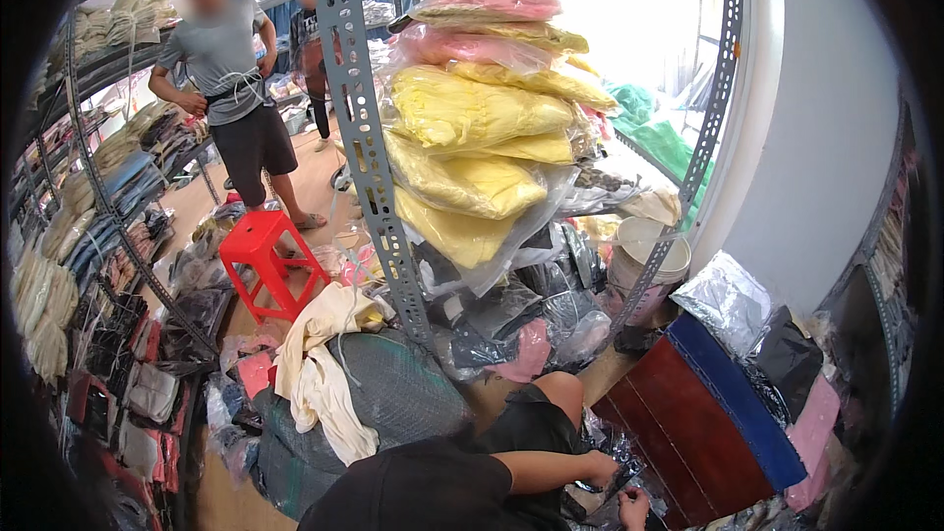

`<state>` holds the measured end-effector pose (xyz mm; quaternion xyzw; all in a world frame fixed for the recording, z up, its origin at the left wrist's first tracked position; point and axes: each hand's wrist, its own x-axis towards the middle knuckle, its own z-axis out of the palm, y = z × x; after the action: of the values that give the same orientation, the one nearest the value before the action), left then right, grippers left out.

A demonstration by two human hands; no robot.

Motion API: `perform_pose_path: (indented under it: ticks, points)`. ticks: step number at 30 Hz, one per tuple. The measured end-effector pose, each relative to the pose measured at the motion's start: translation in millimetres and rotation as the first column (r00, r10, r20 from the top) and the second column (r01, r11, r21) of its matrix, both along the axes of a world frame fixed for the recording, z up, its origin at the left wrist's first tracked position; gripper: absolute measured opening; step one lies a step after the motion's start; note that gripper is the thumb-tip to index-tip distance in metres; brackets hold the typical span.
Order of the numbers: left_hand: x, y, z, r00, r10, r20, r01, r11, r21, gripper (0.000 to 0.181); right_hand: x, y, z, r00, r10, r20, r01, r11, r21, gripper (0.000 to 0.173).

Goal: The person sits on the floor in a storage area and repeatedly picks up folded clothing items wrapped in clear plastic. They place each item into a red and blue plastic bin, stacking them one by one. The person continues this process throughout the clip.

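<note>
My left hand (601, 469) reaches across from the black sleeve at the bottom. Its fingers are curled on a dark, shiny plastic-wrapped packet (627, 468). Just below it, my right hand (633, 508) has its fingertips bent against the clear plastic of the same packet, partly cut off by the lower edge. What lies inside the plastic is too small to tell. Right beside both hands leans a large dark red panel (686, 420) with a blue border (737, 402). My bent knee (562, 392) shows above the left forearm.
A grey perforated metal post (365, 125) rises before me, with bagged yellow garments (479, 110) stacked behind it. To the left are a stuffed woven sack (398, 383), cream cloth (324, 369) and a red plastic stool (273, 258). One person (228, 66) stands beyond; another is farther back.
</note>
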<state>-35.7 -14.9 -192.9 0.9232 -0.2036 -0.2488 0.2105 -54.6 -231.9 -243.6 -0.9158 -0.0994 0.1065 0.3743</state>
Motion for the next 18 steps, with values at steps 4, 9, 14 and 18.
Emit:
perform_pose_path:
  ticks: [4, 9, 14, 18]
  points:
    - [0, -5, -3, 1.000, 0.030, 0.006, -0.030, 0.999, 0.019, 0.033, 6, -8, -15, 0.998, -0.013, -0.061, 0.015, 1.000, 0.019, 0.033]
    - [1, -7, -12, 0.999, 0.039, 0.016, -0.040, 0.999, 0.033, 0.032, 16, -13, -47, 0.979, -0.133, -0.156, 0.156, 0.976, 0.151, 0.026]
    - [4, -1, -4, 0.998, 0.050, 0.026, -0.051, 0.998, 0.025, 0.030, 16, -10, -40, 0.989, -0.092, -0.119, 0.103, 0.990, 0.097, 0.027]
    - [-2, -14, -6, 0.999, 0.020, -0.037, -0.019, 0.999, 0.034, 0.030, -8, -9, -5, 0.993, -0.079, -0.088, 0.081, 0.997, 0.012, 0.033]
